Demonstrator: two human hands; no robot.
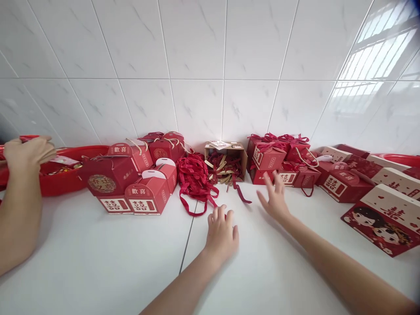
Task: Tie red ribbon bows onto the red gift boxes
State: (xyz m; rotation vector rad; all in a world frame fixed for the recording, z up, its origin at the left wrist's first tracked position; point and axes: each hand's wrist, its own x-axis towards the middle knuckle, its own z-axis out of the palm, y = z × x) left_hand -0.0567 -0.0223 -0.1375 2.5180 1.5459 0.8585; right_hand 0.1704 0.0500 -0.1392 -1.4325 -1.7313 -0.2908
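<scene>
My left hand [221, 232] is low over the white table, its fingers curled down on a strand of red ribbon. That strand leads back to a loose heap of red ribbon [193, 175]. My right hand [274, 199] hovers with fingers spread, holding nothing. Just behind it stand red gift boxes [267, 158] topped with ribbon bows. Between the heap and these boxes, an open cardboard box [243, 164] lies on its side, full of dark red and gold strips. One dark red strip [241, 192] trails out onto the table.
More red gift boxes [147, 194] are stacked at the left, some with rope handles. Another person's arm [19, 210] reaches in at the far left beside a red basin [59, 183]. Red and cream boxes [387, 218] fill the right side. A tiled wall [197, 105] closes the back.
</scene>
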